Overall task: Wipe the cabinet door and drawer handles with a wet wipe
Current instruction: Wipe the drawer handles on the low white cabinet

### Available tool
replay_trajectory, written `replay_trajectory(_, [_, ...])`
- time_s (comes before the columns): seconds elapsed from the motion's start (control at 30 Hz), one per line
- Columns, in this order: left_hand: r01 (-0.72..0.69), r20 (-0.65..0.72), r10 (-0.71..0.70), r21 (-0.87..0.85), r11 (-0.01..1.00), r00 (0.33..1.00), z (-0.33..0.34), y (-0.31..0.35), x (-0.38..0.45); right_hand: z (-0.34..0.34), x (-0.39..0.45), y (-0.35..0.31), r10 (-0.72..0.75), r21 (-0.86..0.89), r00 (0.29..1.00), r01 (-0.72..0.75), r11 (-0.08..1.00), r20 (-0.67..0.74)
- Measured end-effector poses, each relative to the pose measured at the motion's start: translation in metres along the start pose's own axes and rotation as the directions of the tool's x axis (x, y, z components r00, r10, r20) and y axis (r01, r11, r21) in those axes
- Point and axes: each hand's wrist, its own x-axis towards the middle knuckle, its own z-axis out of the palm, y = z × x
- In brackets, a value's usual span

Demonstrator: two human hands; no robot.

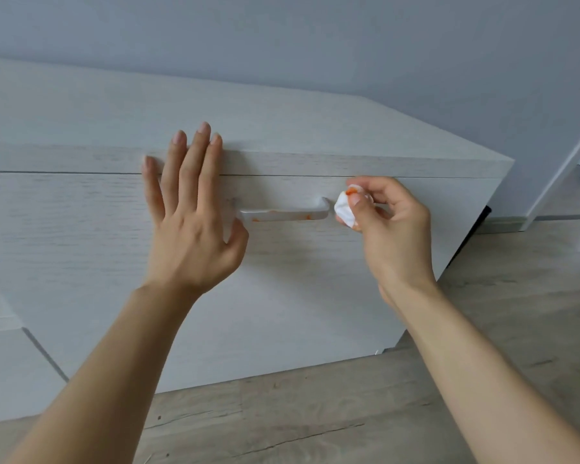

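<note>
While left hand [191, 236] braces, wipe [345, 209] nears handle [283, 214] end

Counting one pale whitewashed wooden cabinet [282, 296]. Showing one white bar-shaped drawer handle [283, 213], carrying two orange smears. Counting one crumpled white wet wipe [345, 209], bearing one orange stain. Showing two bare hands: one left hand [190, 222], one right hand [387, 226]. Seeing five fingers [195, 162] spreading on the left one. Counting one grey wood-grain floor [315, 423] and one pale grey wall [315, 45].
</note>
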Motion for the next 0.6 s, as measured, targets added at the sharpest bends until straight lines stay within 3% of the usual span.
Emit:
replay_trajectory(0.27, [-0.039, -0.028, 0.039, -0.019, 0.999, 0.999, 0.004, -0.004, 0.001, 0.023, -0.013, 0.016, -0.056, 0.071, 0.983, 0.069, 0.995, -0.176])
replay_trajectory(0.33, [-0.052, -0.037, 0.052, -0.006, 0.999, 0.998, 0.006, -0.006, 0.001, 0.026, -0.017, 0.020, -0.049, 0.104, 0.982, 0.069, 0.992, -0.180])
replay_trajectory(0.5, [-0.047, -0.084, 0.049, 0.019, 0.999, 0.995, 0.013, -0.006, 0.001, 0.026, -0.021, 0.026, -0.132, 0.002, 0.980, 0.134, 0.991, -0.152])
replay_trajectory(0.6, [-0.057, -0.123, 0.063, 0.048, 0.997, 0.990, 0.017, -0.007, 0.002, 0.028, -0.026, 0.031, -0.079, 0.068, 0.990, 0.087, 0.994, -0.115])
